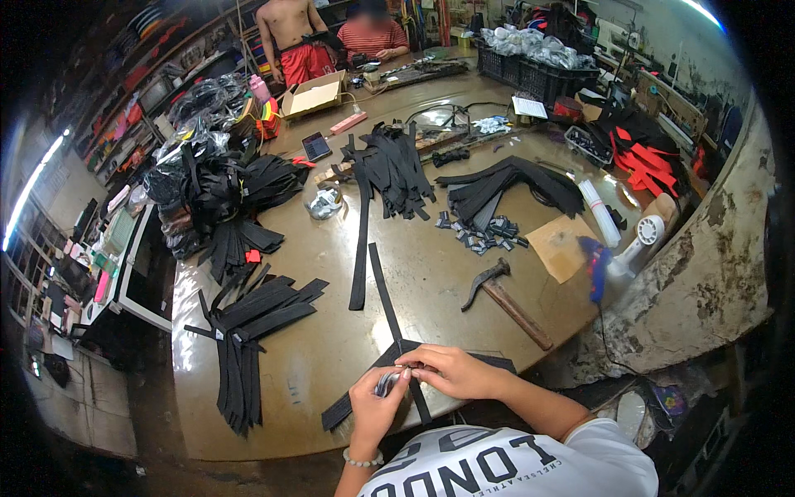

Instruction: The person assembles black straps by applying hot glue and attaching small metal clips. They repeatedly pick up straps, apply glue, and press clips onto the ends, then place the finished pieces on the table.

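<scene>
Close to the table's near edge, my left hand (378,406) is closed around a small silvery-grey item (386,383) whose kind I cannot make out. My right hand (451,372) meets it from the right, thumb and fingers pinched together at the left fingertips. What the right fingers pinch is too small and covered to name. Beneath both hands lie black webbing straps (383,290); one runs away up the table, and others stick out to the left, right and below the hands. A bracelet circles my left wrist.
A hammer (517,312) lies to the right, below a pile of small dark buckles (484,233). Bundles of black straps (240,364) lie left and further back. A white fan (638,246) and brown paper (563,246) are at right. Two people (291,37) are across the table.
</scene>
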`<move>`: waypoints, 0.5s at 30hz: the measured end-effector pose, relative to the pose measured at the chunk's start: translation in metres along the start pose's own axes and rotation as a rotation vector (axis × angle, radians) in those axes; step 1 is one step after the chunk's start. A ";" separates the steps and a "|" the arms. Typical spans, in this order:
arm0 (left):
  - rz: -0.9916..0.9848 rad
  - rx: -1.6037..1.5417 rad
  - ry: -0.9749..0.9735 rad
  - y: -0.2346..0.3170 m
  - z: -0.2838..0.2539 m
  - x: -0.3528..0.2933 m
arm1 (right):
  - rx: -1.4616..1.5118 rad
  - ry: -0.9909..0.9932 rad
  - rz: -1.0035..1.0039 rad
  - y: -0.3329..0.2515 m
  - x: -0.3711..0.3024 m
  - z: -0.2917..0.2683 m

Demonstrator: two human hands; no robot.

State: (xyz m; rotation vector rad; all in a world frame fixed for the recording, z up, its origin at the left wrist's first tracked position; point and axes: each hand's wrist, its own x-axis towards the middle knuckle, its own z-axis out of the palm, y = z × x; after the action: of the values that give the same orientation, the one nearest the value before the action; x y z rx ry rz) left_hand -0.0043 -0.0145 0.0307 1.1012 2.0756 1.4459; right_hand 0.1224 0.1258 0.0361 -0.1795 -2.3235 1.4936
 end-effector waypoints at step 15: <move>-0.180 -0.013 0.098 0.001 -0.009 0.022 | -0.080 0.357 0.211 0.059 0.002 0.023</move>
State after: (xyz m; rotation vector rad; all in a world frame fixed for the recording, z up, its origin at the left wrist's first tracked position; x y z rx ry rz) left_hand -0.0236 -0.0025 0.0381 0.8301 2.1666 1.4483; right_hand 0.1071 0.1324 -0.0249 -0.6744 -2.1238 1.3311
